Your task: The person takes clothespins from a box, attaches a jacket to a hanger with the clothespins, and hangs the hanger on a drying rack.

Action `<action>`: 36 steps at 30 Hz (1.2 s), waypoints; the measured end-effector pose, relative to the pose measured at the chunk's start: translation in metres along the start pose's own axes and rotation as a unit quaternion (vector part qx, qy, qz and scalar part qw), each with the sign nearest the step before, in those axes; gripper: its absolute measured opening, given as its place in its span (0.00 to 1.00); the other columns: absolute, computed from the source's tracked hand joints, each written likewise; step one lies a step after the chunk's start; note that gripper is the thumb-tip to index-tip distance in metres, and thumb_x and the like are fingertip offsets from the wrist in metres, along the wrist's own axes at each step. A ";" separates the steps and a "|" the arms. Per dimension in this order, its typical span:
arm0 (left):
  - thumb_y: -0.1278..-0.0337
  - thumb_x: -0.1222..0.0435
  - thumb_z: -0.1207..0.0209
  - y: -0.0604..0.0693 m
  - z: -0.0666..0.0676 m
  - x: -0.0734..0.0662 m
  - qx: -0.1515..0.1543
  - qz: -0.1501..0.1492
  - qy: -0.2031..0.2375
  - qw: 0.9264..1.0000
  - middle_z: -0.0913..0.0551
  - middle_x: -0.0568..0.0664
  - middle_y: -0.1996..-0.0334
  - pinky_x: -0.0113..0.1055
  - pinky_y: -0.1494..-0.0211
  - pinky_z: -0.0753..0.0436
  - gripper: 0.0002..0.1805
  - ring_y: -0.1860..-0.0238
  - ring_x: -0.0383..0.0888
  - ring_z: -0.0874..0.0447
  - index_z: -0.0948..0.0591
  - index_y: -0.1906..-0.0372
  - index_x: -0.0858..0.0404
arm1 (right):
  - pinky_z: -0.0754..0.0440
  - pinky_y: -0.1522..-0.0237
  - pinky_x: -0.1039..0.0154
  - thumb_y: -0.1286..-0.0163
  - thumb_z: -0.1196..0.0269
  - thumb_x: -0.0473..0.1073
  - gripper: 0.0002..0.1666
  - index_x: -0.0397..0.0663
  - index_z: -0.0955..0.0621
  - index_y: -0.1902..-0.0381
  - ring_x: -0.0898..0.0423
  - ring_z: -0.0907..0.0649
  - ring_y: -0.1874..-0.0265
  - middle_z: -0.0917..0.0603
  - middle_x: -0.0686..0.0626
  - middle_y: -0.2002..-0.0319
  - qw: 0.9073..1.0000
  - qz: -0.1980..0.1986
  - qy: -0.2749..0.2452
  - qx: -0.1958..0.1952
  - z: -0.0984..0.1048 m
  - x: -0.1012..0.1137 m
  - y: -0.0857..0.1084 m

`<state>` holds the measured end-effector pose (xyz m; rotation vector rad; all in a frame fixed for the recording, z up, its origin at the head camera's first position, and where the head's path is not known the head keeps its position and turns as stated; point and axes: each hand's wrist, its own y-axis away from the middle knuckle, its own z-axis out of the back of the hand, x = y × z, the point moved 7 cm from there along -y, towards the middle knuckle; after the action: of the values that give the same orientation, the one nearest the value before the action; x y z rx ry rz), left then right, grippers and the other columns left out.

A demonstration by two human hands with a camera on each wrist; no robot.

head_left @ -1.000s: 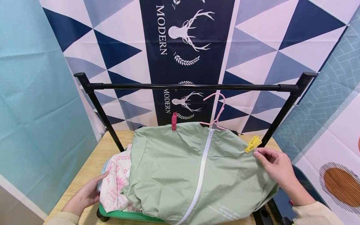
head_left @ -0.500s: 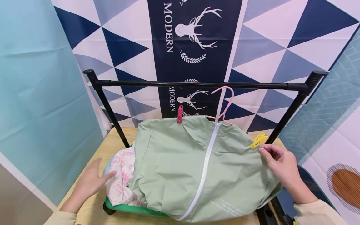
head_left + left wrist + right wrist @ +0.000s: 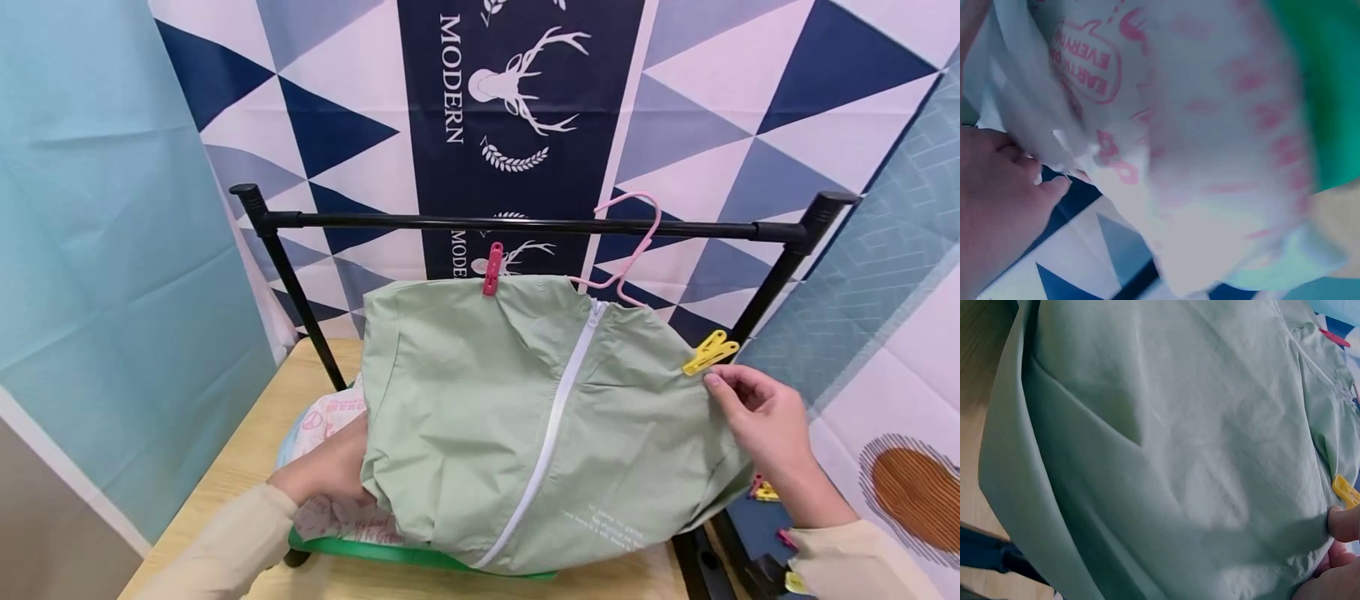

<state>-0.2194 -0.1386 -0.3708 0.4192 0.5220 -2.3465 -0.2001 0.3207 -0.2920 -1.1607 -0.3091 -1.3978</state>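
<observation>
A light green zip jacket [image 3: 465, 400] is on a pink hanger [image 3: 651, 225], with a red clip [image 3: 492, 269] and a yellow clip [image 3: 709, 352] on its shoulders. The right hand [image 3: 768, 417] pinches the jacket's shoulder just below the yellow clip; thumb and fingers also show in the right wrist view. The left hand [image 3: 341, 462] reaches behind the jacket's left side, its fingers hidden in the head view. In the left wrist view, the left hand [image 3: 1007, 187] has curled fingers gripping the edge of greyish cloth. The hanger's hook overlaps the black bar [image 3: 480, 222] in view.
White cloth with pink print [image 3: 330, 417] lies in a green basket [image 3: 375, 550] beneath the jacket, on a wooden table [image 3: 247, 467]. Black rack posts [image 3: 303, 312] stand at both sides. A dark blue container [image 3: 757, 525] with several clips is at the right.
The left hand has moved from beside the printed cloth to behind the jacket's left side. Jacket and hanger have risen and shifted slightly right, and the right hand keeps its pinch.
</observation>
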 end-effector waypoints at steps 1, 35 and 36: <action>0.74 0.59 0.23 -0.004 0.000 0.000 0.002 -0.002 -0.008 1.000 0.24 0.39 0.48 0.43 0.33 0.32 0.39 0.44 0.37 0.31 0.27 0.47 0.48 | 0.30 0.76 0.81 0.33 0.38 0.43 0.10 0.71 0.19 0.67 0.75 0.26 0.77 0.23 0.79 0.76 1.000 0.003 -0.004 -0.003 0.002 0.001 -0.001; 0.82 0.50 0.18 -0.057 0.016 -0.019 0.026 0.007 0.192 0.981 0.50 0.47 0.23 0.56 0.24 0.43 0.75 0.23 0.51 0.49 0.56 0.23 0.44 | 0.29 0.78 0.83 0.32 0.38 0.41 0.17 0.78 0.21 0.70 0.74 0.27 0.79 0.22 0.77 0.79 0.996 -0.068 -0.032 -0.051 0.056 -0.026 -0.004; 0.83 0.51 0.18 -0.062 0.013 -0.022 0.028 0.000 0.184 0.983 0.46 0.46 0.25 0.53 0.24 0.41 0.74 0.25 0.49 0.45 0.53 0.24 0.44 | 0.29 0.78 0.83 0.33 0.38 0.41 0.17 0.78 0.21 0.70 0.74 0.27 0.79 0.22 0.77 0.79 0.995 -0.070 -0.029 -0.058 0.057 -0.026 -0.004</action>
<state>-0.2480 -0.0905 -0.3342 0.8890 0.6251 -2.2971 -0.1839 0.3812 -0.2843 -1.2966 -0.3608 -1.5224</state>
